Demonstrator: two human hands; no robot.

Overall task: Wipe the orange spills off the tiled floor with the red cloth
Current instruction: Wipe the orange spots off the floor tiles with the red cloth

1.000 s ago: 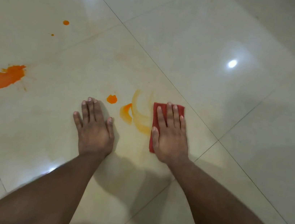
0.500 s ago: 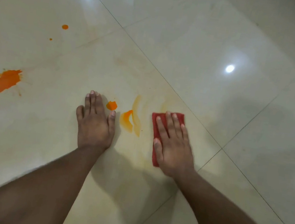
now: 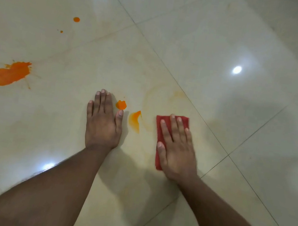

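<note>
My right hand (image 3: 176,147) lies flat on the folded red cloth (image 3: 162,122) and presses it to the cream tiled floor (image 3: 202,43). Just left of the cloth is a small orange smear (image 3: 135,121), and beyond it a small orange blob (image 3: 121,105) beside my left thumb. My left hand (image 3: 103,121) rests flat on the tile, fingers together, holding nothing. A large orange splash (image 3: 11,74) lies far left. Small orange drops (image 3: 76,19) sit farther back, with a tiny one (image 3: 61,31) below. A faint yellowish wiped trace (image 3: 158,95) curves above the cloth.
Glossy tiles with dark grout lines (image 3: 169,73) run diagonally across the view. Bright lamp reflections (image 3: 237,69) shine on the floor. My shadow darkens the tile to the right and between my forearms.
My right hand has slid the cloth toward me and slightly right. The thick orange arc beside the cloth is now a faint trace. My left hand has stayed put.
</note>
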